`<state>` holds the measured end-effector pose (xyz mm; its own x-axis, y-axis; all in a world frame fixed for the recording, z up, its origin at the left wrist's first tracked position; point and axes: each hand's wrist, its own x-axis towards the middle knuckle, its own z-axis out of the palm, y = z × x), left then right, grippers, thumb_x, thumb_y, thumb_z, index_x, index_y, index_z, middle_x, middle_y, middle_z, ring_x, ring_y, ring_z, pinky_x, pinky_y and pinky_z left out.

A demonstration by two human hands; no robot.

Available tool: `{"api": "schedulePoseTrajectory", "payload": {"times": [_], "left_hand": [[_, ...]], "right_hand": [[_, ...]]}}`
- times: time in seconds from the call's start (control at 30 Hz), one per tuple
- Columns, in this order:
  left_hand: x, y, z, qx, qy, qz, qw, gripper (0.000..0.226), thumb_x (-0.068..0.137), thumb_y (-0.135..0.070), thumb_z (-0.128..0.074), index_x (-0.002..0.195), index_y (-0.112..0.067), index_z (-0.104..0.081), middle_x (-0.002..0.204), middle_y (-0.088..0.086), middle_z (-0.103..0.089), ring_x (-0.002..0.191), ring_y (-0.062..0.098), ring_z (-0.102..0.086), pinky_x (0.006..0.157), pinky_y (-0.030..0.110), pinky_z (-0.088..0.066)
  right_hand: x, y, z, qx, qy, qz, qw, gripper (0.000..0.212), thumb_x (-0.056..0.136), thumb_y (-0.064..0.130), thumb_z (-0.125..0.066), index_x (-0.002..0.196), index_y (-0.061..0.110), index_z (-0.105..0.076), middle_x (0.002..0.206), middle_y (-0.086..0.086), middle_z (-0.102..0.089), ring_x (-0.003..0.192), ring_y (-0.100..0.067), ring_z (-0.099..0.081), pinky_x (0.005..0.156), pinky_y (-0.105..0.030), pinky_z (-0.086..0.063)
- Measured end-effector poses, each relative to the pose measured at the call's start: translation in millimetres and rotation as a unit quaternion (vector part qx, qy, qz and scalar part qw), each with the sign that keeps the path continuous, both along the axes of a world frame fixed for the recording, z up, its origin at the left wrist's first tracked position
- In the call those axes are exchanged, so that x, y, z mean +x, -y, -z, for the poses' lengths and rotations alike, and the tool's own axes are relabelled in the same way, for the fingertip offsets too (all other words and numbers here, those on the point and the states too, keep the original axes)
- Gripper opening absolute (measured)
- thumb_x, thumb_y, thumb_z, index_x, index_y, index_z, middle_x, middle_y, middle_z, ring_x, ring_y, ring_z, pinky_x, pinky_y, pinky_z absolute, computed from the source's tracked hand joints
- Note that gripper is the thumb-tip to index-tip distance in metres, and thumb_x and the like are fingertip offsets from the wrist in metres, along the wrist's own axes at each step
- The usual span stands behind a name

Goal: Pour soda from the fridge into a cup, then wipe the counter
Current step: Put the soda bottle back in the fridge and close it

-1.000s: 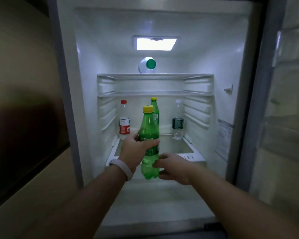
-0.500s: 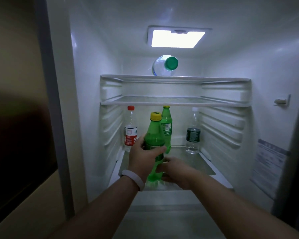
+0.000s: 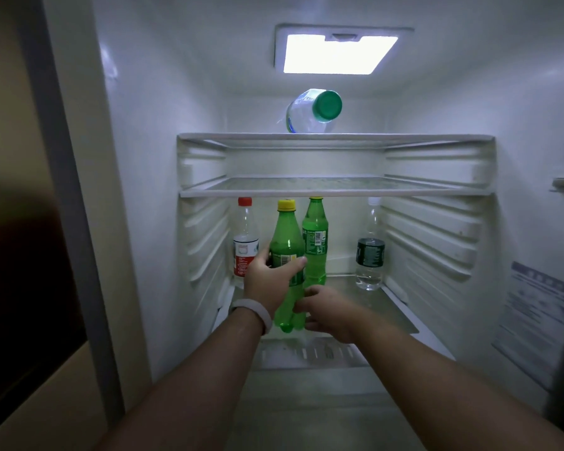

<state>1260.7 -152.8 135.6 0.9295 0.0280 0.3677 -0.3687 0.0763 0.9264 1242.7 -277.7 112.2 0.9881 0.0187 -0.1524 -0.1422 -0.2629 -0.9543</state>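
- Soda bottle [image 3: 287, 236], green with a yellow cap, is upright at the lower centre of the frame, at the front edge of the fridge's bottom shelf [image 3: 388, 307]. I can't tell whether its base touches the shelf.
- It is held upright and by two hands, I'd guess to keep a fizzy drink steady and clear of its neighbours.
- Left hand [image 3: 267, 281], with a white wristband [image 3: 253, 312], is wrapped round the soda bottle at its label, thumb across the front.
- Right hand [image 3: 329, 314] is curled against the lower body from the right, thumb and fingers cupping it near the base, as if taking the weight.
- Behind it, well back on the same shelf, stand a second green bottle [image 3: 315, 242], a red-cap bottle [image 3: 245, 242] to the left and a dark-label water bottle [image 3: 370, 252] to the right.
- A green-cap bottle [image 3: 313, 110] lies on its side on the top shelf, upper centre, under the light [image 3: 336, 53].
- No cup or counter is in sight, so pouring and wiping look undone.
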Motion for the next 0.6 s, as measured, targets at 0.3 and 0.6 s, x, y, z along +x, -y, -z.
{"api": "schedulePoseTrajectory", "payload": {"times": [0.3,0.6], "left_hand": [[-1.3,-2.7,4.8,0.097,0.024,-0.009,0.995,0.03,0.075,-0.025,-0.08,0.102,-0.029,-0.066,0.091,-0.004,-0.075,0.085,0.012,-0.072,0.079,0.04,-0.061],[-58.6,-17.5,-2.3,0.143,-0.054,-0.036,0.988,0.062,0.077,-0.054,-0.072,0.121,-0.017,-0.05,0.11,-0.001,-0.064,0.09,0.007,-0.062,0.071,0.026,-0.05]], "right_hand": [[-22.8,-8.2,5.7,-0.044,0.033,0.058,0.997,0.031,0.089,0.005,-0.063,0.118,0.01,-0.054,0.092,-0.005,-0.062,0.073,-0.01,-0.055,0.058,-0.021,-0.042],[-84.7,-4.6,-17.5,-0.174,0.087,0.062,0.979,0.034,0.09,0.028,-0.06,0.121,0.015,-0.057,0.105,-0.004,-0.062,0.097,-0.019,-0.06,0.09,-0.039,-0.053]]}}
